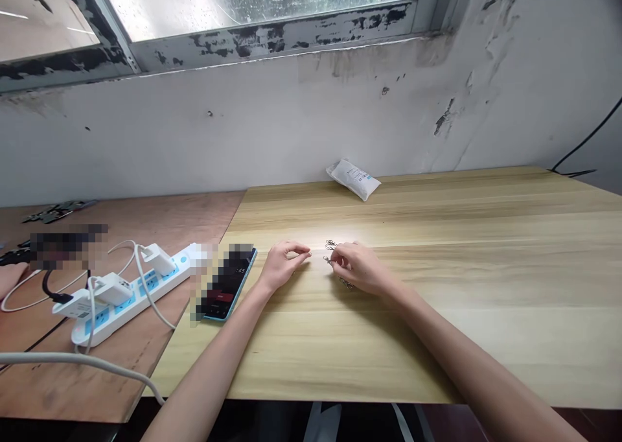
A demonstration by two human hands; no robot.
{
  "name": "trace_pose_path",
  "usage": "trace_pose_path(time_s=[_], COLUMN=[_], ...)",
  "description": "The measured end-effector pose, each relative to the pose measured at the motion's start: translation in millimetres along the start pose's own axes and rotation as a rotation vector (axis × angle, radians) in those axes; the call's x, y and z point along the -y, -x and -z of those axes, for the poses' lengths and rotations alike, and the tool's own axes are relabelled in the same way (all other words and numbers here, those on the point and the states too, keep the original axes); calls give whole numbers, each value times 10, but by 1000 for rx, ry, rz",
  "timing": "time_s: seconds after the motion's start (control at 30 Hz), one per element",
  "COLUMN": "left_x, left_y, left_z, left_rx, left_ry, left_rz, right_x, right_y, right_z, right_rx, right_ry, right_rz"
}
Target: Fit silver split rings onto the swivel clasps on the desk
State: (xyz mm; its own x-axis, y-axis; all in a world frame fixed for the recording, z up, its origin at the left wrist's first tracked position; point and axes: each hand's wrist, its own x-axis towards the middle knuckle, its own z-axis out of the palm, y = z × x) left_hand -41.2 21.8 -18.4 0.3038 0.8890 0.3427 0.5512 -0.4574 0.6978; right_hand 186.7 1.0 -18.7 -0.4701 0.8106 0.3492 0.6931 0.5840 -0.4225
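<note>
My left hand (286,263) is closed in a pinch just above the light wooden table. A tiny shiny bit shows at its thumb and fingertip, too small to name. Facing it, a short gap away, my right hand (357,266) has thumb and forefinger closed on a small metal clasp (327,259), whose end pokes out to the left. A little pile of similar dark metal pieces (331,244) lies just beyond the right fingers. More small metal pieces (346,284) show beneath that hand, partly covered by it.
A phone (229,283), partly pixelated, lies left of my left hand. Farther left, a white power strip (140,293) with plugged-in chargers and cables sits on a brown board (43,390). A white packet (354,179) rests near the wall. Another person's hand (12,277) shows at far left.
</note>
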Motion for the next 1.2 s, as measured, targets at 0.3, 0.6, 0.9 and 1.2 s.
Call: trace_pose_path(time_s=[0.3, 0.6, 0.9, 1.2], left_x=[-140, -125, -188, -198], left_y=[25, 44, 53, 61], left_z=[-31, -38, -51, -42], left_rx=[33, -24, -7, -6], left_ry=[0, -163, -204, -218], left_rz=[-14, -163, -168, -205], right_x=[5, 1, 48, 66], right_y=[-7, 0, -26, -40], right_z=[-26, -50, -47, -60], right_rx=[-151, -165, -313, -306], right_ry=[-9, -65, -190, -312], right_rz=[76, 37, 15, -26])
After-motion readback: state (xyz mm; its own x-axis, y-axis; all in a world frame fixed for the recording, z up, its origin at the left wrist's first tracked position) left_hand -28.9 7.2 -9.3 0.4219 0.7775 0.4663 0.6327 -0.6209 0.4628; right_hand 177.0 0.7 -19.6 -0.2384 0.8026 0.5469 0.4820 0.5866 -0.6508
